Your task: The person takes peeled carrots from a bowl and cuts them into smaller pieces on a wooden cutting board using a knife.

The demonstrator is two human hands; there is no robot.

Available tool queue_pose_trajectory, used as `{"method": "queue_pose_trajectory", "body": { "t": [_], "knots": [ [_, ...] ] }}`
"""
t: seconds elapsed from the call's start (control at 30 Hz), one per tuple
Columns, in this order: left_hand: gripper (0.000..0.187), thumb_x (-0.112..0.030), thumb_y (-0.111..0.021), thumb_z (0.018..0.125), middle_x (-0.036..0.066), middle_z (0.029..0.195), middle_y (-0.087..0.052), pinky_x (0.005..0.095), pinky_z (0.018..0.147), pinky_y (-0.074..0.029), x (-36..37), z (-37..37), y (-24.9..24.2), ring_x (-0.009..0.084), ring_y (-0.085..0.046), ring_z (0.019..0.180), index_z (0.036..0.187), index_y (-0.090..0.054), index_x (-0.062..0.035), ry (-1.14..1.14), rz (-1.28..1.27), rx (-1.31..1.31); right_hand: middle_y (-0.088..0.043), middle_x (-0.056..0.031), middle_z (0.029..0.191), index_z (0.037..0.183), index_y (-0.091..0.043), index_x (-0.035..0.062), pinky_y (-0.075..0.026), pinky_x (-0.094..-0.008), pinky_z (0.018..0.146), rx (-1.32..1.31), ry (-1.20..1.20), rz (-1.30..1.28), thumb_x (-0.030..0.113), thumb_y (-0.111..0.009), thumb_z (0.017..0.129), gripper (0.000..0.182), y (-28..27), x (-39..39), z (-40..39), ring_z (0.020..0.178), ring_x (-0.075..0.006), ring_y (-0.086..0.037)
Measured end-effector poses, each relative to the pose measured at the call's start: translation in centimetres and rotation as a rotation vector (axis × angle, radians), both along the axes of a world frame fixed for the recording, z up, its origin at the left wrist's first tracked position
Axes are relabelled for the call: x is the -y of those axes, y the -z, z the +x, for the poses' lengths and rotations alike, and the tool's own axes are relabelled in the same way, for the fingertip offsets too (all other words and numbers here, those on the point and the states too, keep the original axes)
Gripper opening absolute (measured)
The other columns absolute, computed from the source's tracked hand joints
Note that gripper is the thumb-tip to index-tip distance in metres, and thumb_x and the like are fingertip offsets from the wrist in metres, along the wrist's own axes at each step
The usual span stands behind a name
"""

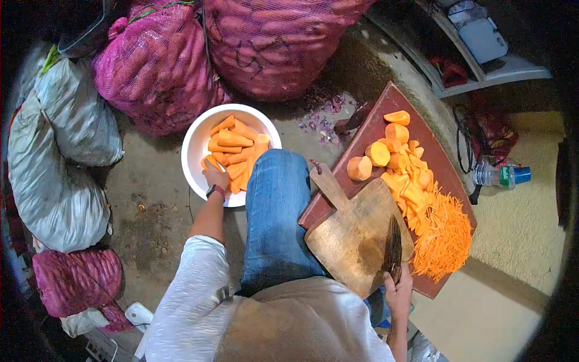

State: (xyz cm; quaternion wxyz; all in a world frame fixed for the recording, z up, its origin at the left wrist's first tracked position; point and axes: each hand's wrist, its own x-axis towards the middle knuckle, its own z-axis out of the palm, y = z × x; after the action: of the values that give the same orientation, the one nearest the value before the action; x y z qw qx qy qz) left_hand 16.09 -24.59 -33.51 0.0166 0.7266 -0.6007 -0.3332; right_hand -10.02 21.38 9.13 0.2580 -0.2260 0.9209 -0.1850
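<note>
Shirt (265, 326): nearest the camera, filling the bottom edge.
Blue-jeaned leg (277, 211): rises between bowl and board, overlapping the bowl's right rim in this view.
Left hand (216, 175): inside the bowl's near-left rim, fingers closed around an orange root piece (212, 161).
White bowl (189, 155): on the floor, holding peeled orange roots (232, 139).
Floor (145, 211): a broad strip between bowl and white sacks (57, 163), with scattered scraps.
Pink mesh sacks (157, 72): crowd the bowl's far side, leaving a narrow gap.
Right hand (398, 289): grips the knife (393, 241) at the board's right edge, blade pointing away from the person.
Cutting board (344, 235): handle and near corner overhang the red table (437, 145).
Orange shreds (443, 238): heaped against the table's right edge; slices (413, 187) and chunks (377, 154) lie beyond.
</note>
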Motion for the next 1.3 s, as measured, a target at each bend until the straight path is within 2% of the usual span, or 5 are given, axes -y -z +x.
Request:
{"method": "queue_pose_trajectory", "body": {
  "t": [0.2, 0.6, 0.7, 1.2, 1.3],
  "knots": [
    [0.096, -0.016, -0.08, 0.087, 0.036, 0.139, -0.052, 0.0548, 0.107, -0.055, 0.2, -0.1, -0.4, 0.054, -0.061, 0.127, 0.166, -0.026, -0.0121, -0.13, -0.004, -0.021, -0.064, -0.0099, 0.084, 0.12, -0.063, 0.0005, -0.053, -0.0385, 0.072, -0.01, -0.045, -0.069, 0.008, -0.07, 0.098, 0.025, 0.8, -0.9, -0.5, 0.074, -0.0228, -0.06],
    [0.065, -0.057, -0.074, 0.089, 0.014, 0.141, -0.062, 0.0577, 0.107, -0.049, 4.2, -2.2, -4.4, 0.0335, -0.054, 0.137, 0.135, -0.071, -0.0115, 0.537, -0.02, 0.481, -0.07, -0.0143, 0.089, 0.12, -0.065, -0.0003, -0.055, -0.0409, 0.077, 0.009, 0.094, -0.081, 0.01, -0.072, 0.096, 0.027, -0.1, 0.7, 0.5, 0.078, -0.028, -0.066],
    [0.044, -0.042, -0.07, 0.092, 0.014, 0.125, -0.077, 0.0547, 0.104, -0.054, 5.4, -2.5, -1.8, 0.0345, -0.071, 0.121, 0.121, -0.08, -0.0105, 0.695, -0.057, 0.495, -0.074, -0.0231, 0.1, 0.128, -0.064, -0.0018, -0.057, -0.0455, 0.084, -0.088, -0.015, -0.153, 0.013, -0.074, 0.096, 0.037, 0.6, 0.3, 0.7, 0.09, -0.0419, -0.072],
    [0.039, -0.032, -0.078, 0.091, 0.028, 0.084, -0.073, 0.0525, 0.076, -0.057, 6.7, 4.9, -2.3, 0.046, -0.074, 0.082, 0.084, -0.071, 0.0057, 0.559, -0.411, -0.063, -0.07, -0.0259, 0.094, 0.125, -0.063, 0.0004, -0.056, -0.0501, 0.08, 0.048, 0.084, -0.115, 0.019, -0.077, 0.095, 0.039, 0.3, 0.1, 0.8, 0.09, -0.0466, -0.071],
    [0.036, -0.026, -0.071, 0.095, 0.03, 0.08, -0.069, 0.0513, 0.073, -0.053, 3.5, 2.8, -13.9, 0.0369, -0.073, 0.079, 0.1, -0.074, 0.0097, 0.481, -0.416, -0.187, -0.071, -0.027, 0.097, 0.131, -0.063, 0.0003, -0.057, -0.0492, 0.081, 0.084, 0.082, -0.097, 0.02, -0.078, 0.094, 0.045, 0.6, -0.2, 1.0, 0.093, -0.0455, -0.073]
  ]
}}
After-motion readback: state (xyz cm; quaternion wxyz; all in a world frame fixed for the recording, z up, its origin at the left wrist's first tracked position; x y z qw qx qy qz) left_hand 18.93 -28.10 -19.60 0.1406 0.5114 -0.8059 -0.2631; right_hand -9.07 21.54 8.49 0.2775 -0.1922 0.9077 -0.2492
